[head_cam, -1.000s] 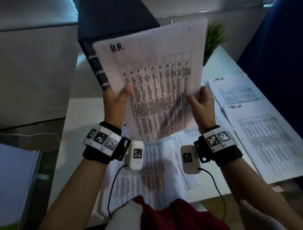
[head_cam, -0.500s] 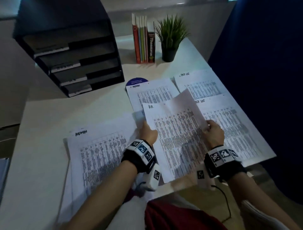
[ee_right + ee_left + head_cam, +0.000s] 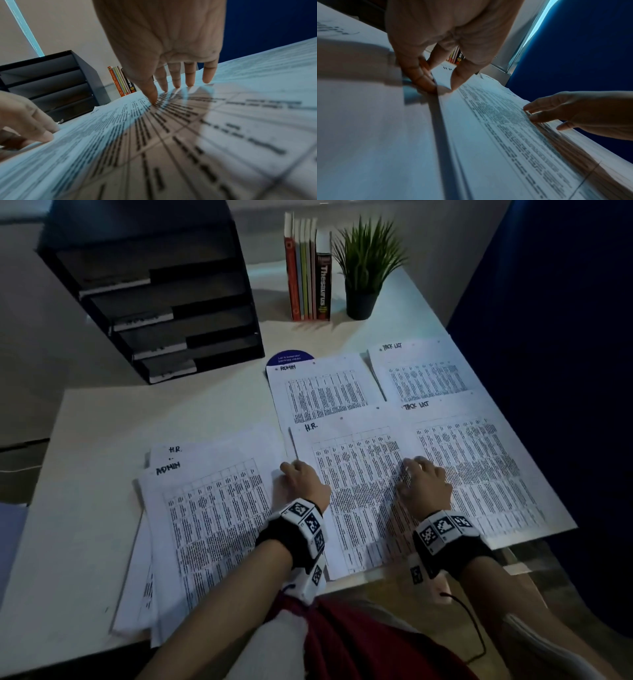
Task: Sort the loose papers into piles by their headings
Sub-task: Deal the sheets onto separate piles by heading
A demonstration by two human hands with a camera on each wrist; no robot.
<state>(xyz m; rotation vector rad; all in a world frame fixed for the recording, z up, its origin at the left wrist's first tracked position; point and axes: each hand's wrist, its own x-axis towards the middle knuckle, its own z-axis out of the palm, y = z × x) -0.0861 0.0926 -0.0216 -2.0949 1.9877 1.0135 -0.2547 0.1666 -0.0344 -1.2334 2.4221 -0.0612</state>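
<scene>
— Where is the H.R. sheet (image 3: 356,491)?

— Flat on the table (image 3: 102,419), in front of me, between the loose stack on my left and the two TASK LIST sheets on my right. Its right edge overlaps the nearer TASK LIST sheet (image 3: 479,467), and the ADMIN sheet (image 3: 322,392) lies just beyond its top edge.

— And your hands?

— My right hand (image 3: 424,484) rests on the sheet with the fingers straight and spread, the fingertips (image 3: 176,83) pressing the print; it grips nothing. My left hand (image 3: 301,477) is at the sheet's left edge. The left wrist view shows the thumb and fingers (image 3: 423,75) coming together at that edge, but blur stops me from saying whether they pinch the paper or only touch it.

— What is on the loose stack (image 3: 205,525)?

— A sheet headed ADMIN on top, with one headed H.R. peeking out behind it.

— Anything else on the table?

— A black paper tray (image 3: 154,299) at the far left, a row of books (image 3: 308,268), a potted plant (image 3: 366,265), and a blue disc (image 3: 289,358) partly under the ADMIN sheet.
</scene>
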